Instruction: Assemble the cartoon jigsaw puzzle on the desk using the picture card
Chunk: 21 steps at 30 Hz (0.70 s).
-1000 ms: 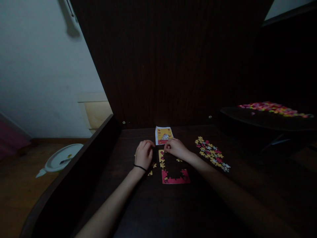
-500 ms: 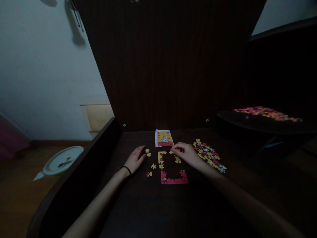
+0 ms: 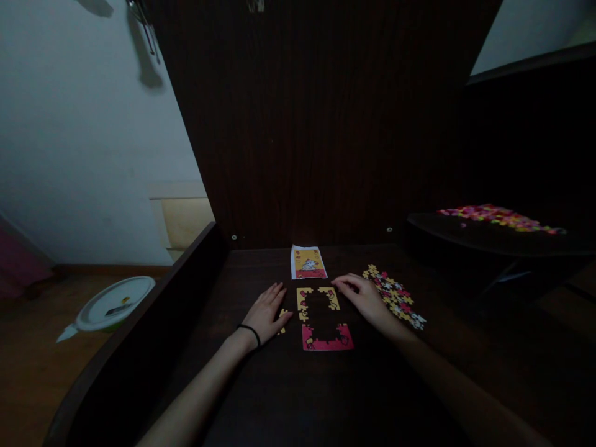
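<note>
My left hand (image 3: 265, 315) lies flat on the dark tabletop with its fingers apart, left of the partly joined jigsaw. A loose yellow jigsaw piece (image 3: 282, 330) shows by its thumb; other pieces there are hidden under the hand. My right hand (image 3: 364, 296) is closed, thumb and forefinger together, just beyond the jigsaw's top right corner; what they hold, if anything, is too small to make out. The jigsaw border has a yellow upper left section (image 3: 302, 293), a yellow upper right section (image 3: 333, 298) and a pink bottom section (image 3: 327, 345), with gaps between them.
A picture sheet (image 3: 309, 262) with a white animal lies behind the jigsaw. Mixed loose pieces (image 3: 395, 295) are heaped beside my right forearm. A raised dark edge (image 3: 139, 316) borders the table's left side. Colourful small items (image 3: 503, 216) cover a surface at right.
My left hand has moved down and right, now covering most of the loose yellow pieces. My right hand has shifted slightly right, away from the border's top edge.
</note>
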{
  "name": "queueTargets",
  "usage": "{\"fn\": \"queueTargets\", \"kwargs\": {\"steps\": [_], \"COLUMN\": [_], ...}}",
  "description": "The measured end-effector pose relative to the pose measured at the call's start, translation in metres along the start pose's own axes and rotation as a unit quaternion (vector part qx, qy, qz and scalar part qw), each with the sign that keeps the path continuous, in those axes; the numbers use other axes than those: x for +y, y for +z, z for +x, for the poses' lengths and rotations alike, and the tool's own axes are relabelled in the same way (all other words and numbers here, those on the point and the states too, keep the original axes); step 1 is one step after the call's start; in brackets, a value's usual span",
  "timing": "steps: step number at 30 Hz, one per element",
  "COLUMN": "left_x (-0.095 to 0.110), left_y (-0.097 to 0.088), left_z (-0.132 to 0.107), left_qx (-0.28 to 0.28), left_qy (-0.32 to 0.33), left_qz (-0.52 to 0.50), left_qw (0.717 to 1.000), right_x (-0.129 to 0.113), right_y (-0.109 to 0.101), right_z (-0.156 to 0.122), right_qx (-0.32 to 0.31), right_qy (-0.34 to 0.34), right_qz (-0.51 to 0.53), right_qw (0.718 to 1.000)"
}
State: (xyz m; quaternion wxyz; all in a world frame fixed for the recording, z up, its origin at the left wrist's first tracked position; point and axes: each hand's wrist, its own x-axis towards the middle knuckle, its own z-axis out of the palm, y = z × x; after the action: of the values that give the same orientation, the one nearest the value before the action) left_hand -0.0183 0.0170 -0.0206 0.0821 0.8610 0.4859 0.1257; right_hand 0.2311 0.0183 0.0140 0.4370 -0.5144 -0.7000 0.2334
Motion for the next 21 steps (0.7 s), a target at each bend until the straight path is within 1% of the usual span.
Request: {"fn": "queueTargets", "kwargs": {"steps": [4, 6, 9, 12, 14, 18, 21], "left_x": [-0.002, -0.007, -0.015, -0.019, -0.017, -0.01, -0.006], "left_y": [-0.003, -0.006, -0.01, -0.013, -0.013, -0.011, -0.011], "left_z": [0.001, 0.0, -0.002, -0.004, -0.005, -0.006, -0.007], "left_qx": [0.005, 0.02, 0.055, 0.054, 0.035, -0.012, -0.03], "left_qy": [-0.002, -0.009, -0.047, -0.076, -0.061, 0.0, 0.035], "left_qz": [-0.019, -0.034, -0.049, -0.054, -0.055, -0.047, -0.041], "left_qw": [1.0, 0.999, 0.996, 0.994, 0.996, 0.999, 0.998], "right_x": [0.001, 0.002, 0.002, 0.003, 0.004, 0.009, 0.012], "right_y": [0.005, 0.008, 0.012, 0.015, 0.016, 0.021, 0.024], "right_z": [-0.003, -0.005, -0.007, -0.008, -0.009, -0.01, -0.01], "right_qx": [0.007, -0.001, -0.012, -0.006, 0.004, 0.022, 0.022], "right_qy": [0.0, -0.002, -0.009, -0.009, 0.003, 0.048, 0.078], "right_qz": [0.001, 0.0, -0.001, 0.004, 0.016, 0.054, 0.072], "right_qw": [1.0, 1.0, 1.0, 1.0, 1.0, 0.997, 0.994]}}
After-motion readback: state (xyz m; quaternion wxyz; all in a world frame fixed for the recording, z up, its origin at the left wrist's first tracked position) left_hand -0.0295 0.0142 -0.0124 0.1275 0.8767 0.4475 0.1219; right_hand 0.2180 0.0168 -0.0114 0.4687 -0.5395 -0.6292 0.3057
